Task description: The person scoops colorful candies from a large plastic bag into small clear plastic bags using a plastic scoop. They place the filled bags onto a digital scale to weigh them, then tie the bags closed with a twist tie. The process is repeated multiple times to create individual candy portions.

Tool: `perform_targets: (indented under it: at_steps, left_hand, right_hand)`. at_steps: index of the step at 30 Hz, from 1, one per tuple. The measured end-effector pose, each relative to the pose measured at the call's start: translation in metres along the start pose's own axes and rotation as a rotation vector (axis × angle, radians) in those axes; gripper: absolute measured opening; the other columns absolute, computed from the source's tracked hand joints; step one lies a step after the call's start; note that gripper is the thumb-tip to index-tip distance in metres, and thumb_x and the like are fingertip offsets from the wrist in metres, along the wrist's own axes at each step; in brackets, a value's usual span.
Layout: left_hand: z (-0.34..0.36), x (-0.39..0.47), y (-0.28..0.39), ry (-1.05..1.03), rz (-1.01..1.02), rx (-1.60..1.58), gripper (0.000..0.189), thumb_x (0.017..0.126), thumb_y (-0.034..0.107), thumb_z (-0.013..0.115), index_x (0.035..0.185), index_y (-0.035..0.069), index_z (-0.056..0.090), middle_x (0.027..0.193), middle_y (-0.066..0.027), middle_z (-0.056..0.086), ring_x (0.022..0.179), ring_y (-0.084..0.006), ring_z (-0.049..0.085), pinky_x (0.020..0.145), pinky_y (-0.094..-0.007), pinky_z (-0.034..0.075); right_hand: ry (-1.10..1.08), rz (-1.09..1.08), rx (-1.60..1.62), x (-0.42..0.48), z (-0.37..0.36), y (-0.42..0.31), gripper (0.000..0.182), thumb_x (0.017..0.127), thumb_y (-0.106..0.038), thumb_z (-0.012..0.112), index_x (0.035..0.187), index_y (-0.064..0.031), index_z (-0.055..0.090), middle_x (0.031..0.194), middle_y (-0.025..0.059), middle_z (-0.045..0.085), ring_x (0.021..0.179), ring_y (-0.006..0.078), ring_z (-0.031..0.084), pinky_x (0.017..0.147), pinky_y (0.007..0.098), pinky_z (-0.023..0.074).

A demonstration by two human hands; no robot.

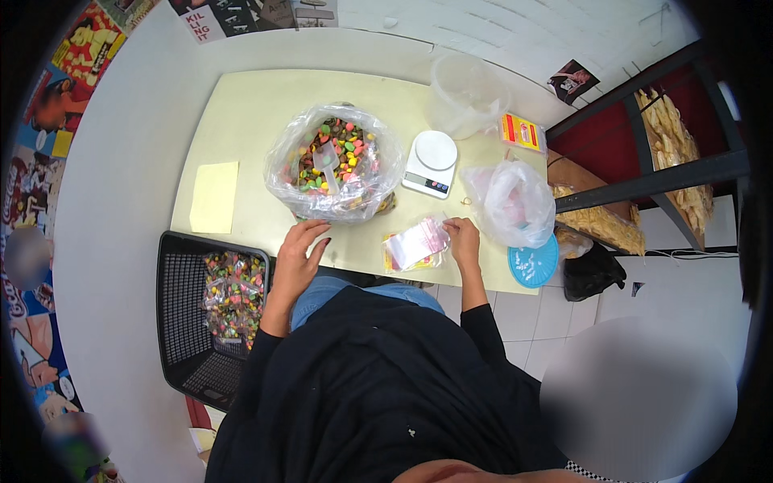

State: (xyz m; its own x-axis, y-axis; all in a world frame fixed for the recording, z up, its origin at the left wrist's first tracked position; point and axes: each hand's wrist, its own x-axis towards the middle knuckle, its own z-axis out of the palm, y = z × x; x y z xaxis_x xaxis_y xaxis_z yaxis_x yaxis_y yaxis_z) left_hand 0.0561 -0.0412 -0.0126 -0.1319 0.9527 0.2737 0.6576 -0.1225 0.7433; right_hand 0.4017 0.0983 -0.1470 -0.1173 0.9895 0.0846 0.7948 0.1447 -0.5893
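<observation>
My left hand (300, 256), thumb and fingers apart, holds nothing visible at the table's front edge. Just beyond it stands a large clear plastic bag (279, 181) full of colourful coated candies (347, 145). A translucent plastic scoop (327, 160) lies on the candies. The fingertips of my right hand (464, 243) are drawn together at the right edge of a stack of small clear plastic bags (416, 244); whether they pinch one is too small to tell. Behind that stack sits a white digital kitchen scale (432, 160).
Left of me, a black plastic crate (181, 320) contains filled candy packets (234, 296). Yellow paper (214, 196) lies on the table (253, 96). Toward the right are a translucent bucket (465, 96), a yellow-red packet (522, 133), a whitish plastic bag (513, 199), a blue lid (533, 262) and metal shelving (652, 178).
</observation>
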Motion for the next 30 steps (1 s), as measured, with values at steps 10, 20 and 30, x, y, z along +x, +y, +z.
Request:
perform_targets:
  at_steps: [10,20,30]
  left_hand:
    - [0.033,0.063,0.031,-0.331,0.073,-0.36,0.049,0.084,0.009,0.075,0.13,0.006,0.06,0.111,-0.014,0.067,0.104,-0.0272,0.063,0.091,-0.0358,0.049]
    - [0.022,0.105,0.022,-0.562,-0.077,-0.436,0.044,0.082,0.002,0.074,0.125,0.005,0.064,0.087,-0.0058,0.068,0.083,-0.0123,0.064,0.078,-0.028,0.05]
    - [0.041,0.112,0.048,-0.289,0.272,-0.23,0.04,0.079,0.007,0.076,0.118,0.004,0.064,0.098,-0.0134,0.064,0.092,-0.0297,0.063,0.085,-0.0373,0.048]
  right_hand:
    - [-0.62,0.009,0.652,0.011,-0.067,-0.149,0.027,0.077,-0.007,0.08,0.101,-0.0015,0.067,0.079,0.0045,0.069,0.071,0.0102,0.063,0.066,0.0278,0.0509]
    - [-0.44,0.033,0.756,0.009,-0.074,-0.174,0.019,0.091,-0.013,0.068,0.104,0.0004,0.069,0.089,0.0084,0.072,0.079,0.0158,0.065,0.076,0.03,0.052]
    - [-0.036,0.098,0.558,-0.02,-0.09,-0.163,0.014,0.088,-0.011,0.07,0.096,0.0003,0.07,0.091,0.0097,0.07,0.076,0.0177,0.065,0.071,0.0303,0.0515]
